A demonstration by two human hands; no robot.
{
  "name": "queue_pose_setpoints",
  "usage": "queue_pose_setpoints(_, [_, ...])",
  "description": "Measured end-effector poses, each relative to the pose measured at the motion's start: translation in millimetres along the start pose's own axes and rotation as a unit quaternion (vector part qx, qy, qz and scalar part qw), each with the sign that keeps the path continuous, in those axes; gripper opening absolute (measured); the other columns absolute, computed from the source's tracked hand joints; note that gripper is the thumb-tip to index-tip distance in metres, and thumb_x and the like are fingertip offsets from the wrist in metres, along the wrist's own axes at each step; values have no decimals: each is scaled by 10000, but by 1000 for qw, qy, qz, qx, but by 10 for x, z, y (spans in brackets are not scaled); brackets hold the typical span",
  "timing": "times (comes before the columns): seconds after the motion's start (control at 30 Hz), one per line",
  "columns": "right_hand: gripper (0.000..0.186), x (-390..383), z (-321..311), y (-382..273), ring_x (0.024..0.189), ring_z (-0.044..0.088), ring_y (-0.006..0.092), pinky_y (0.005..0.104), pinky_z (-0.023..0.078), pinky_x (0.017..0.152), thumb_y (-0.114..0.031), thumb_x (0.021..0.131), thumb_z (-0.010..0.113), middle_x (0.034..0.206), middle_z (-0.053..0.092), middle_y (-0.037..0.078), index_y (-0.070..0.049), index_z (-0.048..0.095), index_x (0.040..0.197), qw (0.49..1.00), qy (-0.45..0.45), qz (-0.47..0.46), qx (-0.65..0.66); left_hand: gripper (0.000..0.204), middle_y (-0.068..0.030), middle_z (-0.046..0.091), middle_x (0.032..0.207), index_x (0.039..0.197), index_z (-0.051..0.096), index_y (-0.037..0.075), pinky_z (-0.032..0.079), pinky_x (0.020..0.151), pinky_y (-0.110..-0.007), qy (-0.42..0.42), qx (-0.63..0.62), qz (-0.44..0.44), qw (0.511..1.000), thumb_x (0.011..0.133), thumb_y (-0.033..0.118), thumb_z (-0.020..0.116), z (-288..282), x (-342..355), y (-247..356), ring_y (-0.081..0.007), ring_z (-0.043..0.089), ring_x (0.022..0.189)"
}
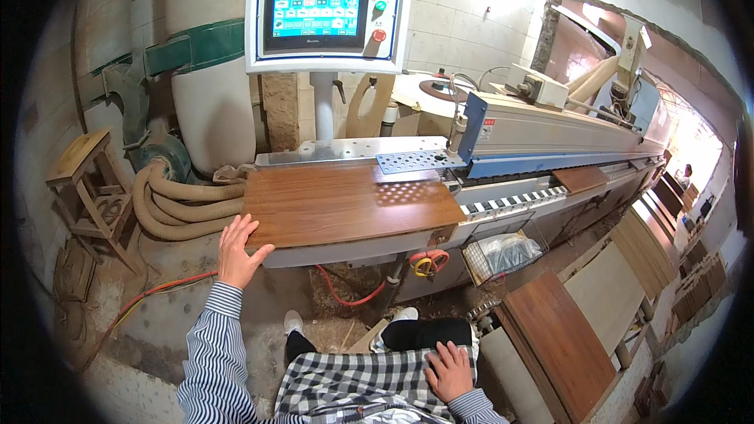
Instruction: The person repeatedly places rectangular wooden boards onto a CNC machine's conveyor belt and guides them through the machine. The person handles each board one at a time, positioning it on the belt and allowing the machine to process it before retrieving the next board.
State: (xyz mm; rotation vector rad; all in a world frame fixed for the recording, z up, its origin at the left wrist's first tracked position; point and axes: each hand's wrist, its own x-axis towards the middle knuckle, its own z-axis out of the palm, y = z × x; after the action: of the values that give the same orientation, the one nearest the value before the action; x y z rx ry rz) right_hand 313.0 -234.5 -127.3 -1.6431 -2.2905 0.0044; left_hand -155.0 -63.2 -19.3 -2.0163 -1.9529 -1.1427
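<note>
While the right hand (450,371) lies loosely spread on a black-and-white checked apron (338,381), the left hand (239,251) meets the near left corner of a brown board (330,208), its thumb apart from the fingers and pinching nothing that can be seen. How hard it presses cannot be told. Flat, smooth and wood-grained, the board stretches rightward and away from that hand over the near end of a machine. To the right of the right hand lies a stack (561,338) of thin, square-edged panels in a similar brown; beyond that hand, a wire basket (473,259) holds a crumpled clear bag (509,255). Across the board from the left hand, a metal plate (416,161) punched with round holes overhangs the grain, and a long beam (550,129) runs off to the right, a second board (581,180) lying beside it. Judging by position, the first board is set down but not yet alongside the beam; whether the stack is finished or waiting cannot be told. Ribbed tan hoses (169,212) curl beyond the left hand, near a wooden stool (82,149); farther back, a lit console (318,16) fronts a tiled wall (440,23).
</note>
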Motion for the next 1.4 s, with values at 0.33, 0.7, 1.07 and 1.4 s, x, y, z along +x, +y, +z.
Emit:
queue_pose_setpoints(0.33, [280,-23,148,87,1282,446,318,523,319,1072,-250,841,647,1290,574,98,-99,680,1074,998,26,26,54,543,-134,501,1416,1273,579,55,302,1123,-436,10,-81,-58,995,790,232,753,-112,-117,-92,-324,340,1393])
queue_pose_setpoints(0.7, [277,-10,103,72,1288,442,316,523,315,1075,-250,850,628,1288,581,94,-99,682,1075,997,31,25,64,509,-132,543,1370,1253,589,41,322,1118,-420,8,-111,-70,991,791,185,745,-172,-112,-113,-312,377,1369])
queue_pose_setpoints(1.07, [270,-1,92,62,1278,450,313,525,324,1067,-248,847,629,1280,585,93,-98,687,1064,997,32,26,63,523,-130,548,1365,1260,589,55,329,1110,-414,-4,-102,-76,992,788,208,753,-212,-90,-104,-317,367,1376])
queue_pose_setpoints(1.4, [285,8,73,49,1274,459,319,521,317,1079,-240,850,626,1278,588,107,-83,678,1082,996,30,31,78,576,-256,404,1452,1231,625,93,323,1104,-443,-2,-124,-90,988,714,265,811,-38,26,131,-344,386,1357])
